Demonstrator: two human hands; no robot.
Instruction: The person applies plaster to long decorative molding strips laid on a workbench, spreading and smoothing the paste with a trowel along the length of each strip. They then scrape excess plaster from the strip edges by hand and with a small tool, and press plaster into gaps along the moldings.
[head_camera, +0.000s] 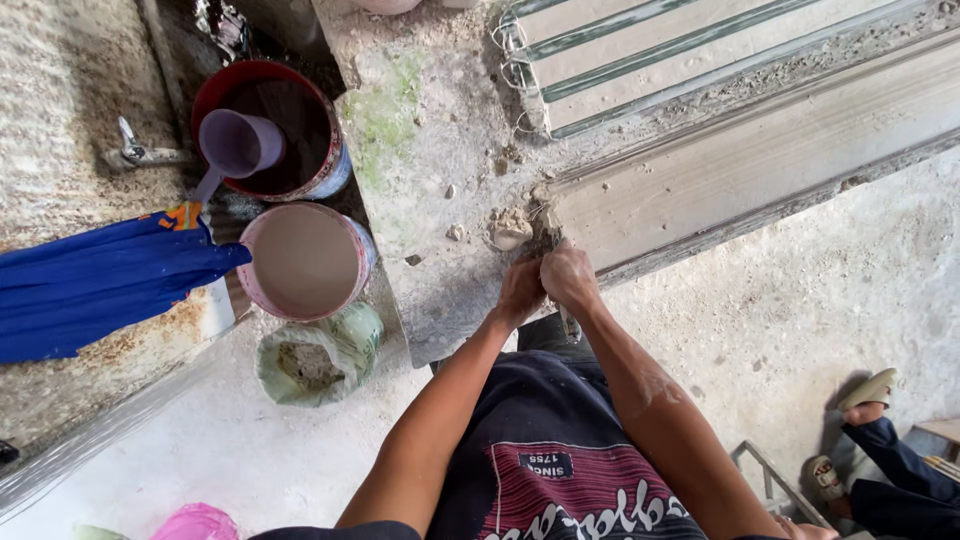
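1. Both hands meet at the near end of a long slab (760, 165) lying on the worktop (430, 160), the left hand (520, 290) just left of the right hand (568, 275).
2. A lump of mortar (510, 228) lies just beyond the hands.
3. Left of the worktop stand two buckets: the near bucket (305, 262) and the far bucket (270, 125), with a scoop (240, 145) in the far one.
4. An open sack (318, 358) sits on the floor, nearer than the buckets.
5. Another person's feet (860, 400) are at the near right.

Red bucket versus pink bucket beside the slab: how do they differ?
The round red plastic bucket lies farther from the person and looks dark inside; the round pink plastic bucket lies nearer, filled with pale, milky liquid. A lilac plastic scoop sits in the red bucket; the pink bucket holds none. Both stand upright, open-topped, left of the grey concrete slab.
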